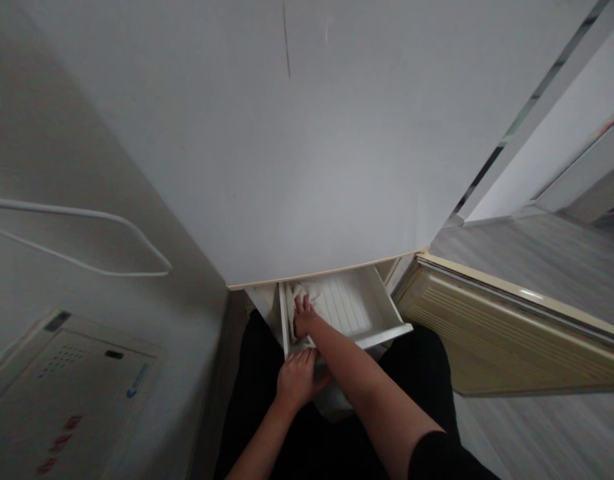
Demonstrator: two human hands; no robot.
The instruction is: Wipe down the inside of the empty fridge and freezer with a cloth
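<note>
The right hand, fingers slightly spread, should press the white cloth evenly inside the drawer's left side; the left hand braces its front, grip unclear.

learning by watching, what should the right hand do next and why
Probably sweep the white cloth or tissue rightward across the open drawer: the right hand is on it at the drawer's left side, and the left hand at the front edge could steady the drawer.

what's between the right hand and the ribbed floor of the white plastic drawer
In the head view, a crumpled white cloth or tissue lies under the right hand, on the ribbed drawer floor.
</note>
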